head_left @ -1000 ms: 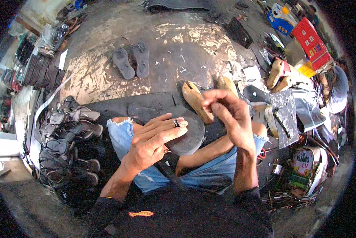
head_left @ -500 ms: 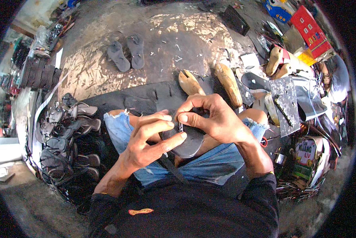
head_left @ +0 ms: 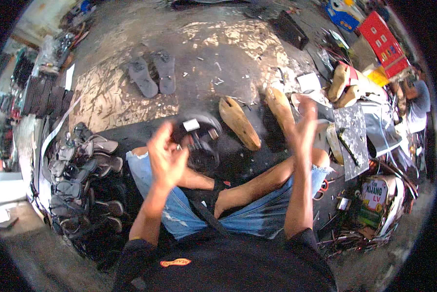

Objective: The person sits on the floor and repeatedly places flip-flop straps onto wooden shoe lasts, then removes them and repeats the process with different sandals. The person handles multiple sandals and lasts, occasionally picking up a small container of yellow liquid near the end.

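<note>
My left hand (head_left: 166, 155) is in front of my left knee, its thumb and fingers at the near edge of a dark sandal (head_left: 206, 155). The sandal is blurred; a small white patch shows on its upper side. It appears held, though the exact grip is smeared. My right hand (head_left: 303, 127) is stretched forward over my right knee, beside a wooden shoe last (head_left: 280, 108). Motion blurs its fingers, and nothing can be made out in them. Another wooden last (head_left: 240, 124) lies between the hands, on the dark mat.
A pair of grey sandals (head_left: 166, 73) lies ahead on the worn board. Sandals are heaped (head_left: 89, 165) at my left. At right are a scratched grey plate (head_left: 351, 141), red-handled scissors (head_left: 320, 189), a tin (head_left: 374, 199) and a red box (head_left: 383, 44). Another person (head_left: 415, 97) sits at far right.
My hands have moved apart from the sandal held between them at my lap. The left has moved forward and left with the sandal; the right has swung forward and right.
</note>
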{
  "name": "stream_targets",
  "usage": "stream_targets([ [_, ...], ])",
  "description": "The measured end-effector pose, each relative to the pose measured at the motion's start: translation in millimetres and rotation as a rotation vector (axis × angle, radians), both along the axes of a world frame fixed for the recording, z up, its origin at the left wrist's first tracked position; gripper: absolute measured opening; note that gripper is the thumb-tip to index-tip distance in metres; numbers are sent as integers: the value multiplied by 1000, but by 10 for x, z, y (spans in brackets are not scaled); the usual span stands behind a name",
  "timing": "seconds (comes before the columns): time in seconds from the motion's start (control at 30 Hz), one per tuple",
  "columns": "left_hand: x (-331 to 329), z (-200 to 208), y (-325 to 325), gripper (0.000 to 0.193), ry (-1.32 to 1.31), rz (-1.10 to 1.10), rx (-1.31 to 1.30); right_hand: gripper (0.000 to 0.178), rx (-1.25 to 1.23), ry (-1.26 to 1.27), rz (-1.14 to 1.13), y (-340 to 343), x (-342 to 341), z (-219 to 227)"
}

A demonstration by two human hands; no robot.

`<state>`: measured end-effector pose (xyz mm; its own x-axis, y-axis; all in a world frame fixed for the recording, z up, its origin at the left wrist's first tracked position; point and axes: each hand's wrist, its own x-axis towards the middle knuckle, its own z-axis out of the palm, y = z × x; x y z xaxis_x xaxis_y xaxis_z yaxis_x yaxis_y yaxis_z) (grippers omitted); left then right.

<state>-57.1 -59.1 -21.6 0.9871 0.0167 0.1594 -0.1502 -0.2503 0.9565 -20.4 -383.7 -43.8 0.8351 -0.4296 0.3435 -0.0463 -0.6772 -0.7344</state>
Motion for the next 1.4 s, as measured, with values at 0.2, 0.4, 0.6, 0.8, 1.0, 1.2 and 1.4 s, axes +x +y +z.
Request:
stream_targets([
  [0.2, 494, -33, 221, 57, 116, -16, -445, 120, -460, 702, 549, -661, -84, -1133],
  [0.4, 418, -159, 290, 63, 335, -166, -1292, 130, -825, 450, 414, 16, -251, -1386],
  [0.6, 279, 176, 392, 51, 235, 21, -1224, 108, -519, 596, 379, 6, -158, -861],
  [0.8, 206, 111, 795, 53, 86, -18, -1371, 65, 826, 302, 324, 58, -267, -382],
  [1.0, 283, 78, 726, 64, -20, 155, -1204, 62, 1454, 398, 241, 674, -1504, 392],
  [1.2, 192, 293, 136, 67, 119, -40, -1034, 56, 917, 314, 538, 810, -1569, 515],
  [1.4, 102, 337, -2, 54, 327, -195, -1184, 62, 536, -116, 679, 1033, -1613, 382],
])
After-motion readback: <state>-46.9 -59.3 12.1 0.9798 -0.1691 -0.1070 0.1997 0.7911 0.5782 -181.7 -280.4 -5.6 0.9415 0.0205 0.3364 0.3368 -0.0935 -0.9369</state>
